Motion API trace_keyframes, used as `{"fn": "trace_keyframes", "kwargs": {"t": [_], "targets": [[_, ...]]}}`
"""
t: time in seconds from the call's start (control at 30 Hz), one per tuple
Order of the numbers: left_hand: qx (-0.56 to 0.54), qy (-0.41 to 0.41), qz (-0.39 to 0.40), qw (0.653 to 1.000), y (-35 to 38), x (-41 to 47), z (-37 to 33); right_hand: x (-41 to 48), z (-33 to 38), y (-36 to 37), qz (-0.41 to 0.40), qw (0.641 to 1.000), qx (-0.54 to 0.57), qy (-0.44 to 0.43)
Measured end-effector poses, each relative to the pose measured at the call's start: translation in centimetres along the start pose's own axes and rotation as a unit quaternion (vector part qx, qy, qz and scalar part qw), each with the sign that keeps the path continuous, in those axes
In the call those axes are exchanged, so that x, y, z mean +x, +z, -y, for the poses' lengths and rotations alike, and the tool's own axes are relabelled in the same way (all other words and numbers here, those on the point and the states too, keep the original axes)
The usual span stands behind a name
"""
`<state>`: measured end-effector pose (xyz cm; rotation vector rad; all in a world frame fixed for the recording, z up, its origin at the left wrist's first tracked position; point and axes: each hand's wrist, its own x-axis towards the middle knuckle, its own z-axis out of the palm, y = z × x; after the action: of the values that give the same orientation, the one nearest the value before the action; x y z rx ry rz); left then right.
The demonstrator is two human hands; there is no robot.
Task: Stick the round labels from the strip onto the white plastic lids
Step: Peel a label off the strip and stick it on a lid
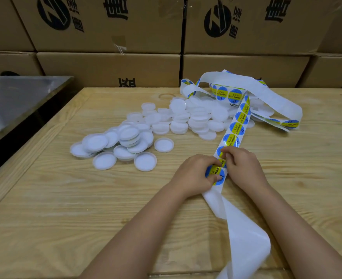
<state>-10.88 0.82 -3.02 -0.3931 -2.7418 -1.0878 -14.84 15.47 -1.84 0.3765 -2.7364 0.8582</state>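
A strip of round blue and yellow labels point(236, 127) runs from a loose coil at the back right down to my hands. My left hand point(194, 174) pinches a round label point(216, 175) at the strip's near end. My right hand point(242, 166) grips the strip just above it, fingers curled over the backing. Bare white backing paper point(244, 238) trails from under my hands toward the near edge. A heap of white plastic lids point(166, 121) lies at centre and left of the wooden table point(65, 198); the nearest lids point(145, 161) sit left of my left hand.
Stacked cardboard boxes point(109, 67) wall off the back of the table. A metal surface point(15, 101) stands at the left, separated by a dark gap. The coil of strip point(232, 91) rests on the lids at the back right.
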Motion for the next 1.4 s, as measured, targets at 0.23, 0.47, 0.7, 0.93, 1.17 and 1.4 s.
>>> {"fn": "trace_keyframes", "kwargs": {"t": [0.23, 0.47, 0.7, 0.93, 1.17, 1.4], "targets": [[-0.01, -0.026, -0.02, 0.999, 0.0, -0.2, 0.0, 0.1, -0.2, -0.1, 0.002, 1.0, -0.004, 0.006], [-0.124, -0.027, -0.086, 0.988, -0.5, -0.6, -0.3, 0.2, -1.1, -0.3, 0.028, 1.0, 0.004, -0.011], [-0.278, -0.08, -0.155, 0.945, -1.6, -0.6, -0.2, 0.6, -1.9, -0.7, 0.033, 0.999, -0.007, 0.006], [-0.452, -0.12, -0.201, 0.861, -2.3, -0.3, 1.0, 0.2, -0.7, -0.9, -0.029, 0.997, 0.07, -0.02], [-0.473, -0.117, -0.202, 0.85, -2.1, -0.1, 1.1, -0.4, 2.0, -0.9, 0.038, 0.91, 0.405, 0.079], [-0.367, -0.136, -0.198, 0.899, -1.2, 0.5, 0.3, -0.1, 2.0, 0.1, -0.047, 0.904, 0.412, 0.102]]}}
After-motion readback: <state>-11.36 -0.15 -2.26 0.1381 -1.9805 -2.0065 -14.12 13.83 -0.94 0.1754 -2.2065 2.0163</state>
